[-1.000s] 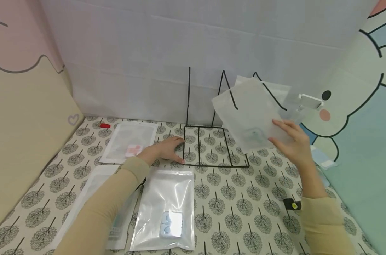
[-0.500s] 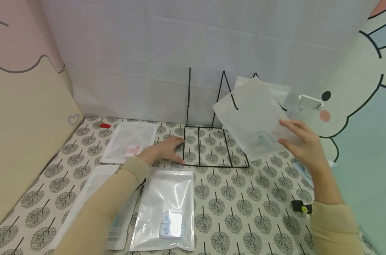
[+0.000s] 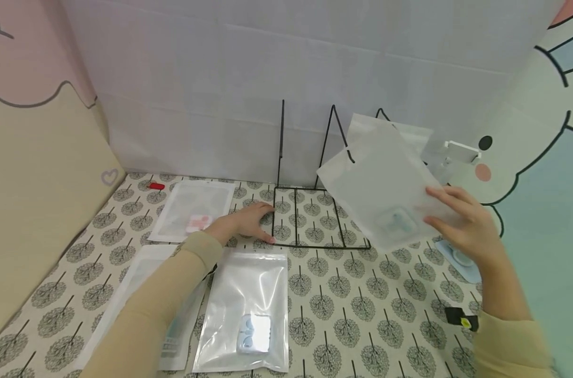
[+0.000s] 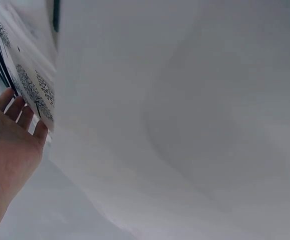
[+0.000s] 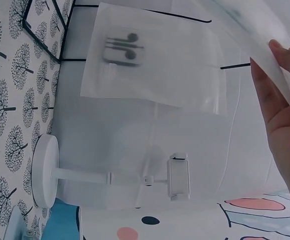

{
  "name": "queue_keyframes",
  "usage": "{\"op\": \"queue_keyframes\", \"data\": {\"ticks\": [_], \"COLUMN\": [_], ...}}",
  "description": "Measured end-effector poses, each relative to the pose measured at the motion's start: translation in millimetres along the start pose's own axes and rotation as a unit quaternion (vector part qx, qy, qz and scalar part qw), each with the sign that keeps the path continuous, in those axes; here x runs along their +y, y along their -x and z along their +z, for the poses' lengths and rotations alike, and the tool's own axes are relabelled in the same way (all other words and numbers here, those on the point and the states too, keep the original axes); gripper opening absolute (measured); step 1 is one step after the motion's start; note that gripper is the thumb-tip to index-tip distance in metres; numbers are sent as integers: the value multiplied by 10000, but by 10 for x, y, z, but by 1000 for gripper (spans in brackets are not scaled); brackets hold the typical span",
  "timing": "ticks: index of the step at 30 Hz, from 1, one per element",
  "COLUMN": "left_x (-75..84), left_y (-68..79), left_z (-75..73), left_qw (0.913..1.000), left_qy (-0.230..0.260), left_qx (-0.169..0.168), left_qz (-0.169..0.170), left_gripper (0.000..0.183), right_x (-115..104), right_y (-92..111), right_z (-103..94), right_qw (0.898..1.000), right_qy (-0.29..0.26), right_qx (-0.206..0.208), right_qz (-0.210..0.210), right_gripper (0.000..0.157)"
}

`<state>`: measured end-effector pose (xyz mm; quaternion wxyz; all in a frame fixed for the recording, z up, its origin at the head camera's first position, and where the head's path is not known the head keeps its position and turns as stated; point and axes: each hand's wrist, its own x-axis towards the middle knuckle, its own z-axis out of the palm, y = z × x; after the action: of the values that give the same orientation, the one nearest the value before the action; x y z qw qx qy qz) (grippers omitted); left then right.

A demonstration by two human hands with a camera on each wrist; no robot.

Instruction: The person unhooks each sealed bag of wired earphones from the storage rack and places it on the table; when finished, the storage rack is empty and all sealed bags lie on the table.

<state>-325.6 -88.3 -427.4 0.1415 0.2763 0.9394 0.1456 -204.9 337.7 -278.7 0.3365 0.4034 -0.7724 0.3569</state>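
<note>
My right hand (image 3: 466, 223) pinches the right side of a frosted plastic bag (image 3: 376, 178) between thumb and fingers. A small greenish item (image 3: 397, 222) shows faintly through it. The bag is tilted, its left corner by a prong of the black wire rack (image 3: 310, 247). Another frosted bag (image 5: 154, 65), holding a dark earphone-like item (image 5: 125, 47), hangs at the rack behind it. At the rack's left edge, my left hand (image 3: 246, 221) rests with fingers spread, touching the base wire. In the left wrist view, the raised bag (image 4: 174, 120) fills most of the picture.
A shiny bag (image 3: 248, 294) with a blue item, a frosted bag (image 3: 194, 207) with a pink item, and a bag (image 3: 175, 362) partly under the left forearm lie on the patterned cloth. A white stand (image 5: 85, 175) is at right. A red object (image 3: 156, 186) lies at back left.
My right hand has moved right and down, drawing the frosted bag's lower end the same way; the greenish item is clearer. The left hand has stayed on the rack's edge.
</note>
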Motion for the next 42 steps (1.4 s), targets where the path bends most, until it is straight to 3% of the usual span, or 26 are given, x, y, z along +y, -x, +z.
{"op": "queue_keyframes", "data": {"ticks": [9, 18, 25, 29, 32, 36, 38, 42], "left_x": [4, 1, -8, -2, 14, 23, 20, 9], "left_y": [-14, -17, -11, 2, 16, 23, 22, 14], "left_z": [1, 6, 4, -4, -17, -13, -6, -6], "left_qw": [9999, 9999, 9999, 9999, 9999, 10000, 10000, 10000], "left_qy": [-71, -95, -118, -125, -99, -66, -48, 0], "left_qx": [63, 19, 0, 1, 18, 13, 14, 32], "left_qz": [138, 78, 18, -11, 9, -1, -4, -49], "left_gripper": [102, 103, 104, 103, 103, 103, 103, 104], "right_x": [-82, -189, -193, -162, -176, -222, -235, -291], "right_y": [133, 287, 376, 424, 491, 578, 599, 622], "right_z": [-67, -55, -30, -24, -29, -25, -6, 42], "right_qw": [9994, 9967, 9850, 9890, 9893, 9797, 9763, 9601], "right_qy": [-77, -728, -1706, -1376, -874, -254, -157, 140], "right_qx": [-257, -228, -179, -490, -953, -1520, -1708, -2155], "right_qz": [196, 280, 201, 210, 678, 1279, 1318, 1777], "right_gripper": [58, 53, 49, 51, 56, 76, 77, 72]}}
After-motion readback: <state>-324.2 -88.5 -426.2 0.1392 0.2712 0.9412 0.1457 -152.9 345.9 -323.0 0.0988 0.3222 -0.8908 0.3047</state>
